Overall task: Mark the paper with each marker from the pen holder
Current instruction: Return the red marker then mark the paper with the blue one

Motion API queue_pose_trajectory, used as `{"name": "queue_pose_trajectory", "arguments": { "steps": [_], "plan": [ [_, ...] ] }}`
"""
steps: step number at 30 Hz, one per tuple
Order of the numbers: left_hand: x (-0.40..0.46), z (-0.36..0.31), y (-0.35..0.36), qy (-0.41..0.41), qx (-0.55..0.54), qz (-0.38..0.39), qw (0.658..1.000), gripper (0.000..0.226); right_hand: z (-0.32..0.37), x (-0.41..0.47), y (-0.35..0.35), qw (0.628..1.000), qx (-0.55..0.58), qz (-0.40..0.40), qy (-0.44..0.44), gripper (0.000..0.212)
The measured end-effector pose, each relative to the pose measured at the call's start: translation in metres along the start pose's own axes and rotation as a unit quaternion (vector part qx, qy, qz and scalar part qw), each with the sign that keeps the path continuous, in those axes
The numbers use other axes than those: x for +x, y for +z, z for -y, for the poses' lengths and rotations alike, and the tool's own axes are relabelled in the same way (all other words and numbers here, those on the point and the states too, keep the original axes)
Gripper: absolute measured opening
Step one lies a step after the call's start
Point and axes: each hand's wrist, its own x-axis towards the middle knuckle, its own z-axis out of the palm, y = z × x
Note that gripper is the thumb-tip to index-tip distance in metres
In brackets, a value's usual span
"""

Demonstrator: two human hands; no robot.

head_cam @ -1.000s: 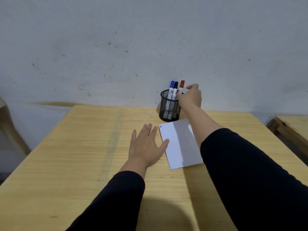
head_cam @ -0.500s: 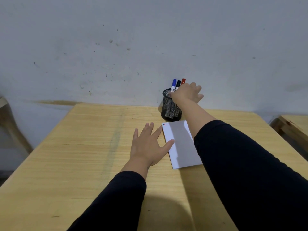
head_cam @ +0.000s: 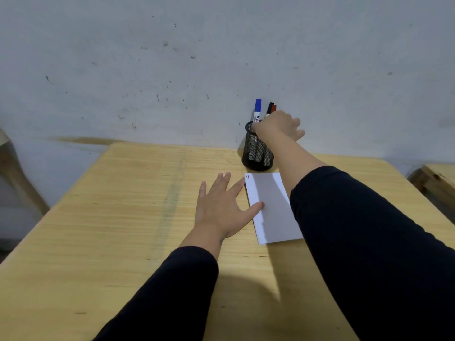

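Paper (head_cam: 273,207) lies right of centre on the wooden table (head_cam: 123,217), pinned at its left edge by the flat, spread left hand (head_cam: 221,207). Just above it, the right hand (head_cam: 278,125) covers the mesh pen holder (head_cam: 256,148); whether its fingers grasp a marker cannot be told. Blue marker (head_cam: 257,109) stands clear.

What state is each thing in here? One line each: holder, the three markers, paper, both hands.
Holder: upright, holding markers.
Blue marker: capped, in holder.
Black marker: capped, in holder.
Red marker: capped, in holder.
Paper: flat, small marks at corner.
Left hand: flat, thumb on paper.
Right hand: at markers.
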Motion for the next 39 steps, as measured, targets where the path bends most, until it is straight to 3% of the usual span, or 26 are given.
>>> {"name": "queue_pose_trajectory", "arguments": {
  "steps": [5,10,12,18,20,23,26,28,31,35,37,39],
  "plan": [
    [-0.001,0.001,-0.001,0.001,-0.006,0.006,1.000,0.079,-0.002,0.000,-0.025,0.990,0.137,-0.016,-0.040,0.015],
    [-0.002,0.001,-0.001,0.004,-0.014,0.009,1.000,0.079,-0.002,-0.004,-0.061,0.932,0.346,-0.031,-0.101,0.009],
    [-0.003,0.001,-0.002,0.007,-0.012,0.012,1.000,0.079,-0.005,-0.009,-0.072,0.916,0.387,-0.001,-0.106,0.009],
    [-0.003,0.001,-0.003,0.007,-0.017,0.015,1.000,0.084,-0.038,-0.037,-0.072,0.926,0.360,0.040,-0.108,0.012],
    [-0.001,0.002,-0.004,-0.003,-0.063,0.015,0.998,0.083,-0.050,-0.049,-0.070,0.926,0.356,0.062,-0.104,0.013],
    [0.006,0.000,-0.022,0.000,-0.147,-0.072,0.987,0.066,-0.066,-0.065,-0.068,0.928,0.340,0.112,-0.106,0.018],
    [0.016,-0.008,-0.057,0.083,-0.084,-0.202,0.972,0.057,-0.074,-0.078,-0.068,0.928,0.304,0.164,-0.138,0.015],
    [0.021,-0.011,-0.072,0.136,-0.027,-0.243,0.960,0.054,-0.077,-0.085,-0.066,0.927,0.277,0.197,-0.161,0.015],
    [0.022,-0.008,-0.076,0.163,0.022,-0.250,0.954,0.048,-0.078,-0.091,-0.065,0.924,0.248,0.228,-0.179,0.018],
    [0.018,-0.002,-0.076,0.173,0.041,-0.278,0.944,0.021,-0.080,-0.095,-0.071,0.923,0.237,0.240,-0.185,0.016],
    [0.017,0.002,-0.077,0.158,0.029,-0.284,0.945,0.021,-0.083,-0.094,-0.077,0.926,0.261,0.229,-0.152,0.017],
    [0.015,0.003,-0.078,0.134,0.006,-0.292,0.947,0.024,-0.085,-0.091,-0.081,0.896,0.357,0.250,-0.081,0.021]
  ]
}}
